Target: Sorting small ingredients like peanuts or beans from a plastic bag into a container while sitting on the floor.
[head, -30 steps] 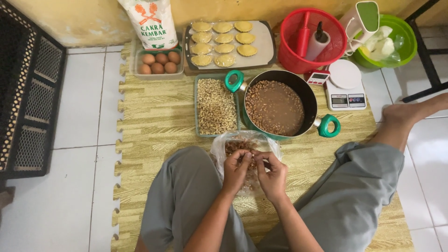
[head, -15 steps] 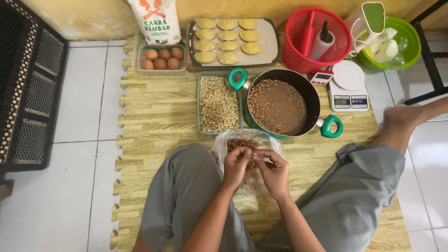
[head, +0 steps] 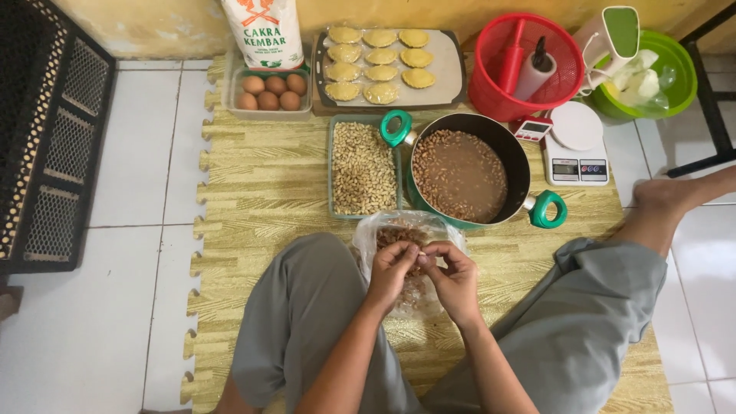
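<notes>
Both hands meet at lower centre of frame, just above the lap. Left hand (head: 391,270) & right hand (head: 454,274) are pinched together on one small peanut (head: 420,251) betw. the fingertips, apparently rubbing its skin off. They work directly over a clear plastic bag (head: 368,238) that holds brown skins/peanuts, lying on the foam floor mat (head: 261,192) betw. the knees.

Just above the bag: a green-handled pot (head: 469,173) of peanuts soaking in brownish water, centre frame. Left of it & touching or nearly so, a rectangular tray of skinned pale peanuts (head: 362,167). Further up: tub of eggs (head: 268,90), tray of filled pastries (head: 382,55), flour sack (head: 262,29) at top. Red basket (head: 527,61), kitchen scale (head: 576,144), green bowl (head: 650,73) sit upper right.

Risks, as I judge them:
- Wet peanut is slippery; too hard a pinch could shoot it out onto the mat or tile floor.
- Bag is soft w/ a floppy mouth; skins could miss it & scatter on the lap.
- Pot stands very near bag & knee; a leg shift or careless reach could slop water onto the mat or into the dry tray.
- Bare foot at right edge lies near the scale; stretching could knock it.
</notes>
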